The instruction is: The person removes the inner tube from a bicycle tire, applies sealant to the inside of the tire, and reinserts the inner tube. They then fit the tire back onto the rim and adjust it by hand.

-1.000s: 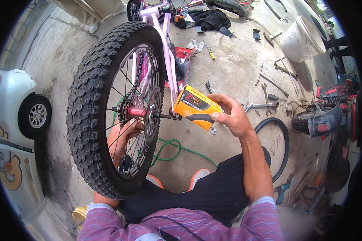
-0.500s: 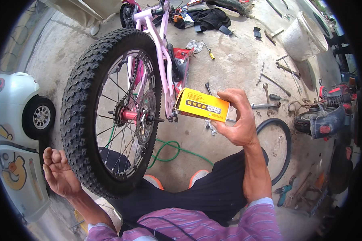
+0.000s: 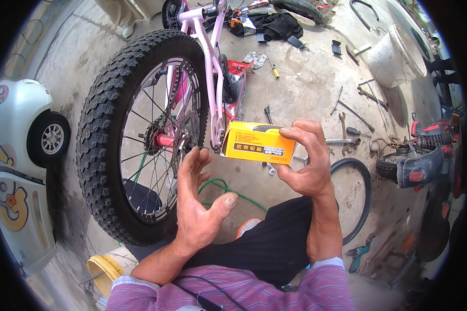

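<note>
Between thumb and fingers, my right hand (image 3: 308, 160) grips a small yellow cardboard box (image 3: 257, 141) by its right end; what is inside is hidden. My left hand (image 3: 200, 199) holds nothing, its thumb spread away from the fingers, and sits in front of the hub side of a bicycle wheel, a little below and left of the box. That wheel has a fat knobby black tire (image 3: 101, 140), black spokes, a disc rotor and a red hub (image 3: 164, 140). It stands beside the pink bicycle frame (image 3: 206, 57). Whether my left fingertips touch the axle end, I cannot tell.
Wrenches (image 3: 342, 127), a screwdriver (image 3: 273, 66) and a black inner tube (image 3: 366, 207) lie on the concrete floor. A white bucket (image 3: 394, 59) is at the far right, a yellow-rimmed bucket (image 3: 101, 269) near left. A green hose (image 3: 233, 196) runs below the box. A white toy car (image 3: 23, 171) stands left.
My left hand has come from the tire's outer left side across to the right, near the hub and box. My right hand still holds the box, now turned slightly.
</note>
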`<action>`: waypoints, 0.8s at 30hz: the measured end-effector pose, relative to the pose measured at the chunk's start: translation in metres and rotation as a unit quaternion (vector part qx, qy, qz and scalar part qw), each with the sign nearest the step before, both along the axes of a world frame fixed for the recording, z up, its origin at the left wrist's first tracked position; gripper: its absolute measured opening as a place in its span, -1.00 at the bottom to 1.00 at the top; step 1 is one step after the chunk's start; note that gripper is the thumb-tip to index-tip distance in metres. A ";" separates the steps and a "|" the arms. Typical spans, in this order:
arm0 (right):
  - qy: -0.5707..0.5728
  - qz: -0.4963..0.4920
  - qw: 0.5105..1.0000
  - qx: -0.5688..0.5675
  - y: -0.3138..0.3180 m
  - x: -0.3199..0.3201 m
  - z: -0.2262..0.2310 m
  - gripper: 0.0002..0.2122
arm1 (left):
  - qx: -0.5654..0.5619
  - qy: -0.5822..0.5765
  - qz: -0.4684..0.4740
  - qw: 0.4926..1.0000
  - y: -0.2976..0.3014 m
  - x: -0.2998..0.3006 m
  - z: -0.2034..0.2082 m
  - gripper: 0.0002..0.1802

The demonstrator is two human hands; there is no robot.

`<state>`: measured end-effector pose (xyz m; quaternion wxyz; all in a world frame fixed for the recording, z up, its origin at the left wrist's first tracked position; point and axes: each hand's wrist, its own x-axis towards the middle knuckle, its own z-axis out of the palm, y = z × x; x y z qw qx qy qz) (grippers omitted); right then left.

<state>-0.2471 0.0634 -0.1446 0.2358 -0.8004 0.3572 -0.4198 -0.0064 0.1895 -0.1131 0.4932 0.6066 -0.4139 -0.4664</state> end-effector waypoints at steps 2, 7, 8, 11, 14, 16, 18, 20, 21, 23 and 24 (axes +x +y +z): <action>-0.002 0.021 1.000 0.011 0.004 0.000 -0.003 -0.38 | 0.012 0.027 0.009 1.000 -0.018 -0.004 -0.020 0.29; 0.010 0.055 0.998 0.035 0.006 -0.004 -0.010 -0.32 | 0.041 0.182 -0.003 0.982 -0.040 -0.014 -0.030 0.01; -0.055 0.061 0.991 0.105 0.005 -0.004 -0.013 -0.28 | 0.034 0.207 0.001 0.978 -0.041 -0.013 -0.036 -0.02; -0.225 0.046 0.907 0.353 0.005 0.001 -0.018 -0.04 | 0.007 0.187 0.018 0.982 -0.036 -0.015 -0.050 -0.13; -0.223 0.038 0.847 0.481 0.000 0.004 -0.018 -0.05 | -0.009 0.168 0.023 0.985 -0.031 -0.021 -0.063 -0.13; -0.184 0.073 0.855 0.479 -0.001 0.003 -0.020 -0.13 | -0.043 0.112 0.016 0.993 -0.027 -0.025 -0.071 -0.13; -0.159 0.079 0.869 0.463 -0.001 0.007 -0.018 -0.19 | -0.094 0.051 -0.013 0.994 -0.024 -0.029 -0.079 -0.09; -0.171 0.035 0.889 0.422 0.001 0.011 -0.021 -0.31 | -0.128 0.015 -0.038 0.991 -0.022 -0.030 -0.085 -0.06; -0.183 0.013 0.890 0.417 0.002 0.011 -0.024 -0.34 | -0.140 0.016 -0.054 0.989 -0.024 -0.028 -0.085 -0.09; -0.218 -0.031 0.897 0.383 0.005 0.012 -0.033 -0.44 | -0.157 0.051 -0.074 0.983 -0.027 -0.024 -0.083 -0.17; -0.223 -0.031 0.901 0.371 0.004 0.011 -0.036 -0.46 | -0.163 0.084 -0.075 0.980 -0.029 -0.023 -0.081 -0.21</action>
